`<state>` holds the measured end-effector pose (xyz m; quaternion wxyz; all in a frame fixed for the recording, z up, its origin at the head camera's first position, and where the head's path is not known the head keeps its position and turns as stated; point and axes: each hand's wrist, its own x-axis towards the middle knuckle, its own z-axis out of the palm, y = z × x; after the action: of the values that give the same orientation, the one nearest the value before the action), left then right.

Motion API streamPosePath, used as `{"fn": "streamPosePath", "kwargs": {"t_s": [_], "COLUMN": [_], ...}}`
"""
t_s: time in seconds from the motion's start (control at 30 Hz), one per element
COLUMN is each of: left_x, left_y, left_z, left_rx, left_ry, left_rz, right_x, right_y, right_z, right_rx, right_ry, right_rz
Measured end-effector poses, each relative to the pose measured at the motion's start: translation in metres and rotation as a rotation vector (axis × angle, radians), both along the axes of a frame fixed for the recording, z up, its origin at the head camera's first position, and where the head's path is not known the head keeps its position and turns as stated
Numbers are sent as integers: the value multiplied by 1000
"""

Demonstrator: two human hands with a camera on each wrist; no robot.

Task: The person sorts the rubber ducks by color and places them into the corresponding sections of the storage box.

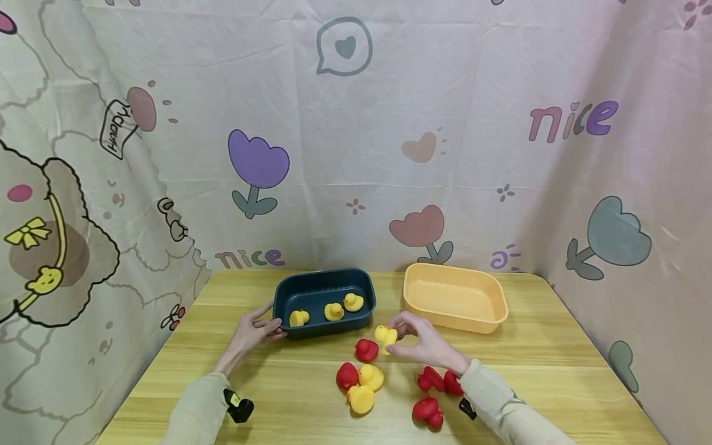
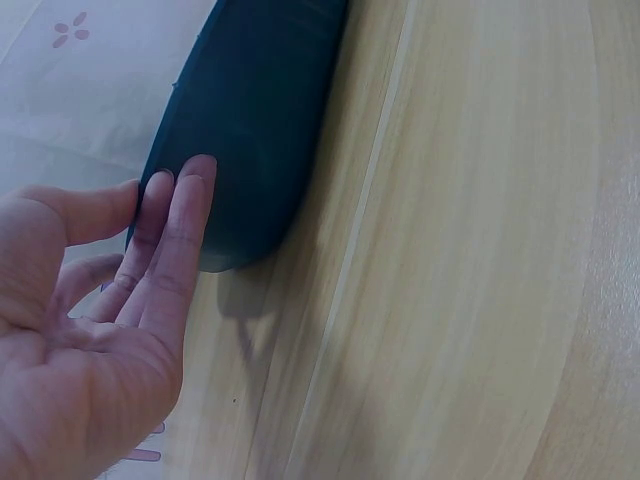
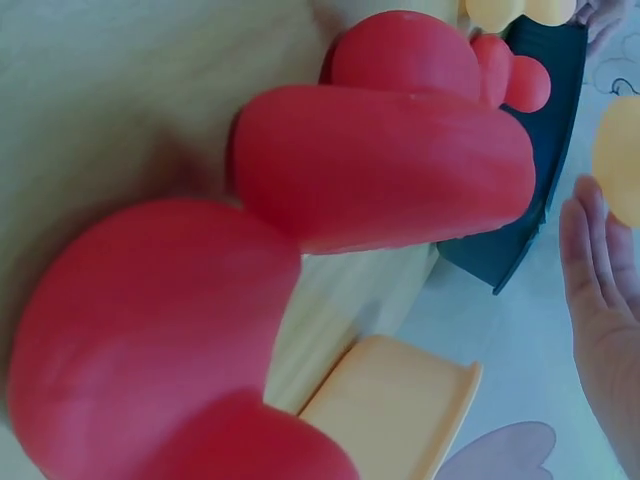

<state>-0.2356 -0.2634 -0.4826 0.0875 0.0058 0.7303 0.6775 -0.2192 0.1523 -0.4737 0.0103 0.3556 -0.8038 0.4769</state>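
In the right wrist view, a red duck (image 3: 300,250) fills the picture, blurred and cut by the lower edge; the right hand (image 3: 605,310) is cut by the right edge. In the left wrist view, the dark tub (image 2: 250,120) runs off the top edge, contents hidden.

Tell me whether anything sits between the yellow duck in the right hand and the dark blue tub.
Nothing visible: the yellow duck, pinched in the right hand, has bare table up to the dark blue tub.

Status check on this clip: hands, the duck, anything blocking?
Left hand open, steadying dark blue bin. Right hand pinching yellow duck near bin's front. Three yellow ducks already inside. Red duck just below; nothing blocking.
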Motion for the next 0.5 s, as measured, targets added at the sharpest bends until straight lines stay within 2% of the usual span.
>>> {"fn": "streamPosePath", "kwargs": {"t_s": [0.27, 0.5], "left_x": [1, 2], "left_y": [-1, -2], "left_z": [1, 2], "left_rx": [1, -15], "left_ry": [5, 7], "left_rz": [-3, -16], "right_x": [-2, -9], "right_y": [-7, -16], "right_z": [4, 10], "right_rx": [-41, -6], "right_ry": [25, 28], "right_rz": [-102, -137]}}
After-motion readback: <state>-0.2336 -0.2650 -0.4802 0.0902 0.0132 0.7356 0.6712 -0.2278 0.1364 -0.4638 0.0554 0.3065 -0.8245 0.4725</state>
